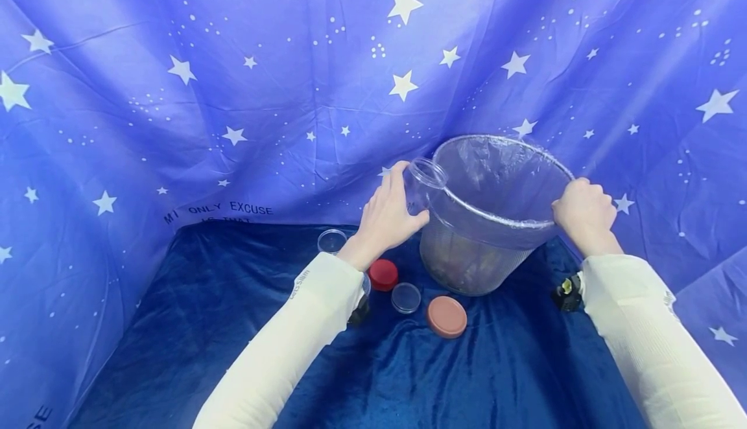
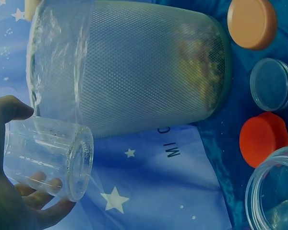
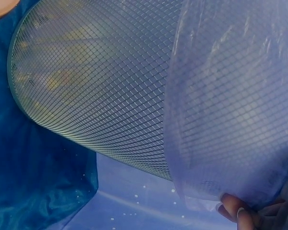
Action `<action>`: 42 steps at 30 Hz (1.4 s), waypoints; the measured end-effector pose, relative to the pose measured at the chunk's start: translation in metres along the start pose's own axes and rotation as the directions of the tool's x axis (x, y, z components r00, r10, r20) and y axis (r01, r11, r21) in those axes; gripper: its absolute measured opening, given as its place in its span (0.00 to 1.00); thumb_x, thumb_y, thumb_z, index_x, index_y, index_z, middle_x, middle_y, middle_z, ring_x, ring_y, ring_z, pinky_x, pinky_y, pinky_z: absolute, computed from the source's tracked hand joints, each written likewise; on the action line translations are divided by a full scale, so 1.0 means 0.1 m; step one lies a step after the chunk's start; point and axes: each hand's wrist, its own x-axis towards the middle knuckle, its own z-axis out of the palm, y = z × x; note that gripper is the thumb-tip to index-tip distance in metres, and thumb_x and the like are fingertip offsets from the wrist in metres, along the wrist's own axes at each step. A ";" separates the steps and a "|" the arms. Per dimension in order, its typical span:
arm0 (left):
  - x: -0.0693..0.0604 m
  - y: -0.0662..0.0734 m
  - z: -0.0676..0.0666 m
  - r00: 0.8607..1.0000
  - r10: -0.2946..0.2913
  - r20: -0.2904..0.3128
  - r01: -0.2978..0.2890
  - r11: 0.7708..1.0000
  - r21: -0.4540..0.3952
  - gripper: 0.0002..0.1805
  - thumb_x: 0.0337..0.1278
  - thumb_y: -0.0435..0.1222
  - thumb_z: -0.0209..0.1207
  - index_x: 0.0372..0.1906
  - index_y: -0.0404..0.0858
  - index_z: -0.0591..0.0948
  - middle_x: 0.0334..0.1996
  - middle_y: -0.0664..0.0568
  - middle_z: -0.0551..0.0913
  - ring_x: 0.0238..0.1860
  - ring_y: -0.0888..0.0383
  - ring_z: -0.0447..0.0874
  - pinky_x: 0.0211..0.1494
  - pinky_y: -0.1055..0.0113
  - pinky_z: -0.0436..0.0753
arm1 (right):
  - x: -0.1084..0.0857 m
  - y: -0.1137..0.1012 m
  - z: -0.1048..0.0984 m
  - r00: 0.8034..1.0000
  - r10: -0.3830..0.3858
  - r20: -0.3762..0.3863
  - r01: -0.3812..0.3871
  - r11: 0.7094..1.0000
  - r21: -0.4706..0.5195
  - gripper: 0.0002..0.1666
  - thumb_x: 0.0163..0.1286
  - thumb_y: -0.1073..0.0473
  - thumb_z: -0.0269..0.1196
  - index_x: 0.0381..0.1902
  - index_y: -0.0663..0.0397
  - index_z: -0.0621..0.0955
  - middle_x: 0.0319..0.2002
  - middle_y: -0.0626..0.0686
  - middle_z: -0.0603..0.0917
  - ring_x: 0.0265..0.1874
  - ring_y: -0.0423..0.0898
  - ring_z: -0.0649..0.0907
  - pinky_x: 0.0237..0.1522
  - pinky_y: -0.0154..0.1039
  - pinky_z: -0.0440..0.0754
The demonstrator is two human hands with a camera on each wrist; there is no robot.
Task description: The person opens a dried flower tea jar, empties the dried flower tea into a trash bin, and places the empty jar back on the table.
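A clear jar (image 2: 53, 153) lies on its side in the grip of my left hand (image 1: 386, 218), thumb on one side and fingers curled round the other. Its open end is at the left rim of a tilted metal mesh wastebasket (image 1: 467, 257). The basket is lined with a clear plastic bag (image 2: 62, 52) folded over the rim, and blurred yellowish contents show through the mesh near its bottom. On the opposite side, my right hand (image 1: 585, 214) grips the rim and liner; in the right wrist view only some fingertips (image 3: 233, 208) show.
Before the basket lie a red lid (image 1: 383, 275), a clear lid (image 1: 406, 298) and an orange-pink lid (image 1: 447, 317) on dark blue cloth (image 1: 525, 364). Another clear jar (image 2: 273, 191) stands beside them, partly hidden by my left arm. Starry blue curtain (image 1: 280, 92) hangs behind.
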 end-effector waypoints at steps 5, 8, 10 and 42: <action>0.01 -0.06 -0.04 0.999 -0.016 -0.030 0.016 1.000 -0.009 0.48 0.48 0.48 0.67 0.72 0.47 0.55 0.62 0.47 0.73 0.57 0.45 0.79 0.50 0.46 0.82 | 0.00 -0.02 0.00 1.000 -0.002 -0.003 0.001 1.000 -0.004 0.35 0.68 0.55 0.55 0.54 0.89 0.65 0.50 0.87 0.71 0.49 0.82 0.73 0.46 0.69 0.75; 0.02 -0.09 -0.07 0.999 -0.031 -0.039 0.031 0.999 -0.017 0.48 0.48 0.48 0.67 0.72 0.48 0.54 0.59 0.46 0.74 0.56 0.45 0.79 0.50 0.46 0.82 | -0.01 -0.02 -0.01 1.000 0.005 0.004 -0.005 1.000 -0.006 0.36 0.68 0.55 0.54 0.54 0.89 0.65 0.50 0.87 0.71 0.49 0.82 0.73 0.47 0.69 0.74; 0.02 -0.11 -0.09 0.998 -0.042 -0.044 0.041 0.999 -0.025 0.47 0.48 0.48 0.67 0.72 0.49 0.54 0.59 0.46 0.75 0.55 0.45 0.80 0.49 0.46 0.82 | -0.01 -0.01 -0.01 1.000 0.008 0.012 -0.008 1.000 -0.007 0.36 0.68 0.54 0.54 0.55 0.89 0.64 0.50 0.87 0.70 0.50 0.82 0.73 0.48 0.69 0.74; -0.04 -0.40 -0.44 0.993 -0.062 -0.100 0.053 0.995 -0.087 0.46 0.49 0.45 0.67 0.71 0.48 0.54 0.57 0.47 0.73 0.49 0.46 0.79 0.47 0.47 0.80 | -0.01 -0.01 -0.02 0.999 0.018 0.030 -0.017 1.000 -0.011 0.37 0.68 0.54 0.54 0.56 0.89 0.63 0.51 0.87 0.70 0.50 0.82 0.72 0.49 0.69 0.74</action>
